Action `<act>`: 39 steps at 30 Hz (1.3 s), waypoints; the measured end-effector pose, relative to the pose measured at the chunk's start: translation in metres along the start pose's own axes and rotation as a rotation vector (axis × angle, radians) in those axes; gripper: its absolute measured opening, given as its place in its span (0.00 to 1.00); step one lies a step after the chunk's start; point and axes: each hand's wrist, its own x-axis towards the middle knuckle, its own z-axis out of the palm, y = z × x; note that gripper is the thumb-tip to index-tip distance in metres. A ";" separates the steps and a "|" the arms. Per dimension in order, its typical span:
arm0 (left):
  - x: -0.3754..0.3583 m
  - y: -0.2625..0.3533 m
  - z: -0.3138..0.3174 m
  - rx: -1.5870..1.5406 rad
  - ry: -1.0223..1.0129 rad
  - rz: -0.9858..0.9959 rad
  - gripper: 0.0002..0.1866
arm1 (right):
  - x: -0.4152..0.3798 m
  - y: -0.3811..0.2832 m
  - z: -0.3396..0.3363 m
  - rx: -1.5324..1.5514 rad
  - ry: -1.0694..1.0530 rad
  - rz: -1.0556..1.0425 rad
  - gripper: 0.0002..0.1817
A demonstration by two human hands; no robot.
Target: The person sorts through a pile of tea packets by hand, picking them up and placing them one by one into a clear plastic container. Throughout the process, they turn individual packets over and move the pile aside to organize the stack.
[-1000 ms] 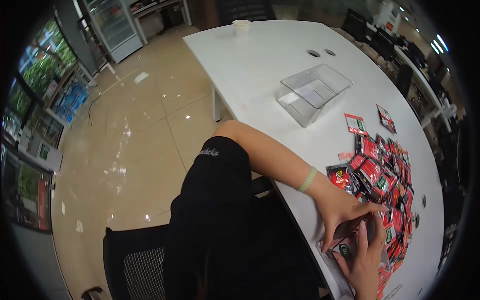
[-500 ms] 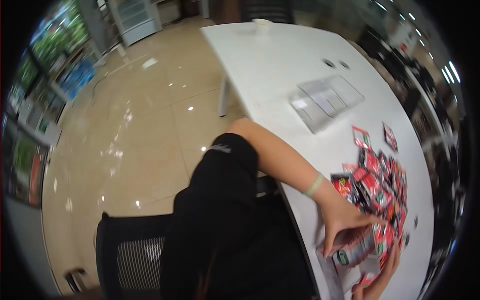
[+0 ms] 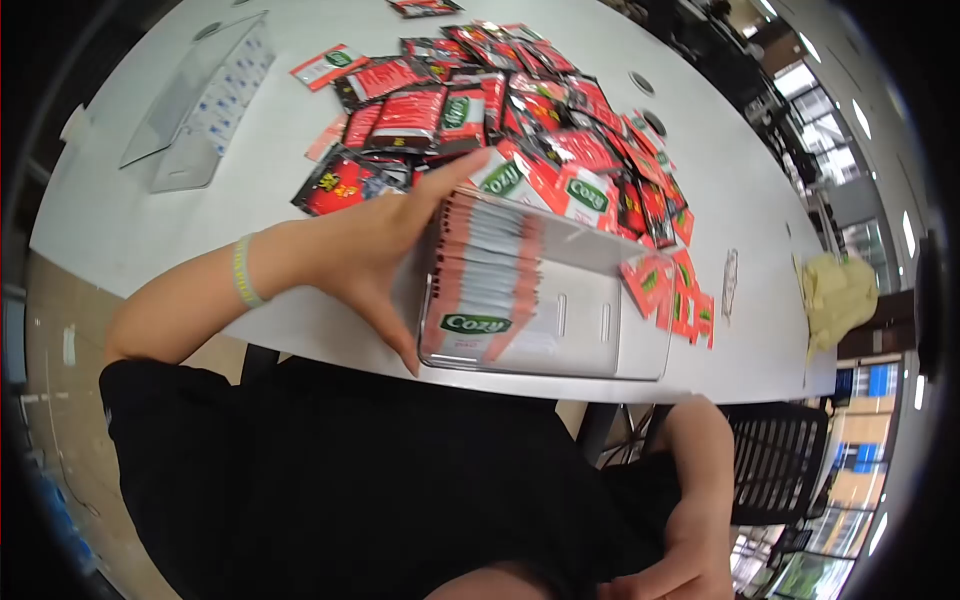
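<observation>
A clear plastic box [image 3: 590, 370] sits near the table's front edge. Its left part is filled with a row of upright pink-and-white sachets [image 3: 480, 275] marked Cozy; its right part shows bare plastic. My left hand [image 3: 385, 240], with a pale band on its wrist, spans the box's left end, thumb at the near corner and fingers at the far one. Low in the view, away from the table and close to my body, is my right hand [image 3: 665, 575]; the frame edge cuts off its fingers. Behind the box lies a heap of red and black sachets [image 3: 410, 115].
Another clear plastic container [image 3: 190, 150] stands at the table's left. Several loose red sachets [image 3: 690, 305] lie right of the box, near a crumpled clear wrapper [image 3: 730, 280]. A pale yellow bag [image 3: 838, 290] is at the far right, and a black mesh chair [image 3: 780, 460] stands by the table.
My view has swung to the right, towards the box. My right hand has left the box's side and come down near my body. The left hand stays at the box.
</observation>
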 end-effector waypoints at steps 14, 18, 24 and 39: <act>-0.001 -0.005 0.003 -0.147 -0.064 -0.042 0.88 | -0.004 0.001 0.004 -0.019 0.067 0.058 0.30; -0.001 0.002 0.006 -0.234 -0.060 -0.023 0.86 | -0.002 0.003 0.003 -0.035 0.087 0.056 0.29; 0.002 0.001 0.011 -0.316 -0.051 0.044 0.86 | -0.008 0.001 0.005 -0.061 0.146 0.075 0.28; -0.002 0.007 0.011 -0.149 -0.021 -0.019 0.84 | 0.024 0.009 -0.008 -0.151 0.212 -0.102 0.24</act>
